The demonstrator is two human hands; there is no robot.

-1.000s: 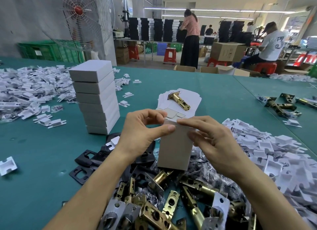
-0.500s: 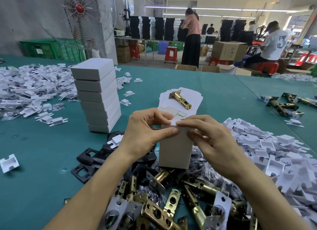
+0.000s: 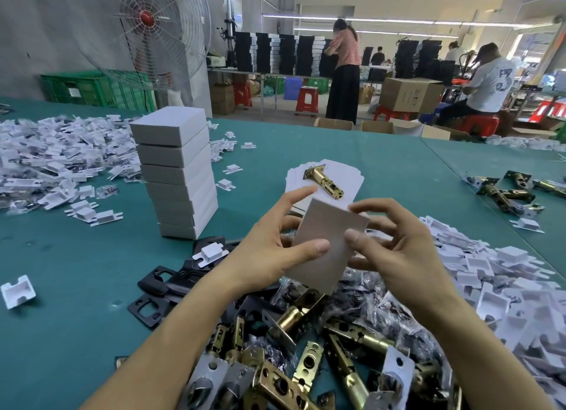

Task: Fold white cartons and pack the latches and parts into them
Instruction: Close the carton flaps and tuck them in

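I hold a closed white carton [image 3: 324, 241] above the table, tilted with its broad face toward me. My left hand [image 3: 275, 244] grips its left side, thumb on the face. My right hand [image 3: 395, 244] holds the right side, thumb pressed on the face and fingers curled behind. Beyond it a brass latch [image 3: 324, 181] lies on a stack of flat white carton blanks [image 3: 346, 171]. A pile of brass latches [image 3: 306, 357] and bagged parts [image 3: 364, 299] lies below my hands.
A stack of closed white cartons [image 3: 177, 171] stands at the left. White plastic inserts are heaped far left [image 3: 46, 158] and at the right [image 3: 505, 281]. Black strike plates [image 3: 159, 290] lie by my left forearm. More latches [image 3: 505, 192] lie far right. People work beyond the table.
The carton's top flaps were being tucked in; now it is closed, lifted and tilted toward me. Both hands have shifted from the top edge to its sides.
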